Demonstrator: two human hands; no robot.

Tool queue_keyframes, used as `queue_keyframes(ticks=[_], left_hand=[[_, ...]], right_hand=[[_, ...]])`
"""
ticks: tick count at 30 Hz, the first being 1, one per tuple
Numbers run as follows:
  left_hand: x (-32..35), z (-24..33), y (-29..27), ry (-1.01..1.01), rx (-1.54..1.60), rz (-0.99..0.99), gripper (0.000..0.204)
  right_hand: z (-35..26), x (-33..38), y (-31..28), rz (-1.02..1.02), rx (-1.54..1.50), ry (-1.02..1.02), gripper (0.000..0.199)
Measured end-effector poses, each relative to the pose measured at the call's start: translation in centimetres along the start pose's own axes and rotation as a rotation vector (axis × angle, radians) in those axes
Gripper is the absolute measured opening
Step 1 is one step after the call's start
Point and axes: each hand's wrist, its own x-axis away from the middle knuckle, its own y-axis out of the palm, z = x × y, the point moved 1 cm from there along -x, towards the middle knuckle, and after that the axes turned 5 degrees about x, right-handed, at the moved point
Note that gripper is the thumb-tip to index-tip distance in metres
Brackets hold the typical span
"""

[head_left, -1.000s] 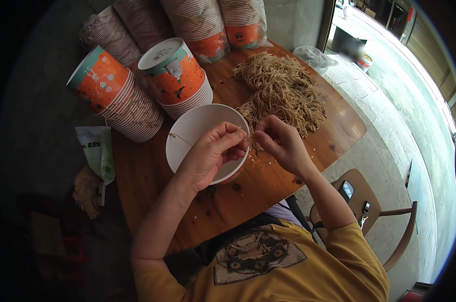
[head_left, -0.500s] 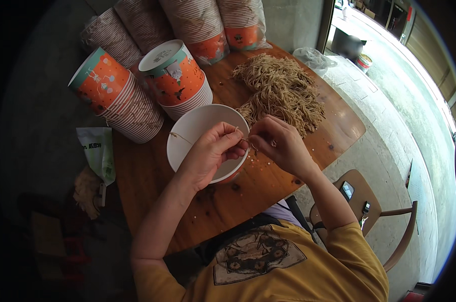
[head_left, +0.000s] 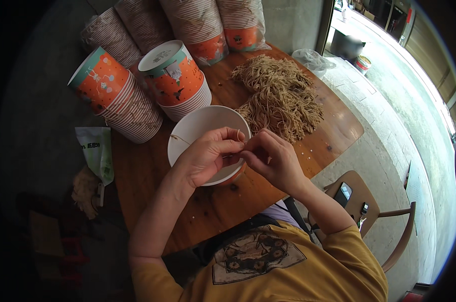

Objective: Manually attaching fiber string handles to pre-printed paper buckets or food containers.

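In front of me a white-lined paper bucket [head_left: 200, 120] stands on the wooden table, its open mouth facing up. Over its near right part my left hand [head_left: 204, 155] pinches a thin tan string, and a small loop of string [head_left: 239, 135] shows at the fingertips. My right hand [head_left: 276, 160] meets it there, thumb and forefinger closed on the same string; the exact contact is partly hidden by the fingers. More string [head_left: 180, 139] with a knotted end crosses the bucket's inside at the left. A heap of tan strings [head_left: 283, 98] lies beyond my right hand.
Two stacks of orange-patterned paper buckets [head_left: 176, 83] [head_left: 115, 93] rise at the left, with plastic-wrapped stacks [head_left: 193, 25] behind. A green and white bag [head_left: 97, 153] hangs by the table's left edge. At the right, a chair [head_left: 364, 201] holds a phone [head_left: 344, 192].
My right hand has shifted slightly left and down, closer against my left fingertips. The string loop at the left fingertips stands out more. The bucket has barely moved.
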Motion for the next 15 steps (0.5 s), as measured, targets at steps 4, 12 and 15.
queue_keyframes(ticks=[4, 12, 15], left_hand=[[0.2, 0.3, 0.6, 0.033, -0.074, 0.034, 0.016], [-0.1, 0.4, 1.0, 0.105, -0.267, 0.049, 0.024], [-0.1, 0.1, 1.5, 0.075, -0.253, 0.08, 0.03]], right_hand=[[1.0, -0.8, -1.2, -0.028, -0.036, -0.068, 0.011], [1.4, -4.4, -2.1, -0.157, 0.238, -0.422, 0.023], [1.4, -4.7, -2.4, -0.224, 0.262, -0.418, 0.023]])
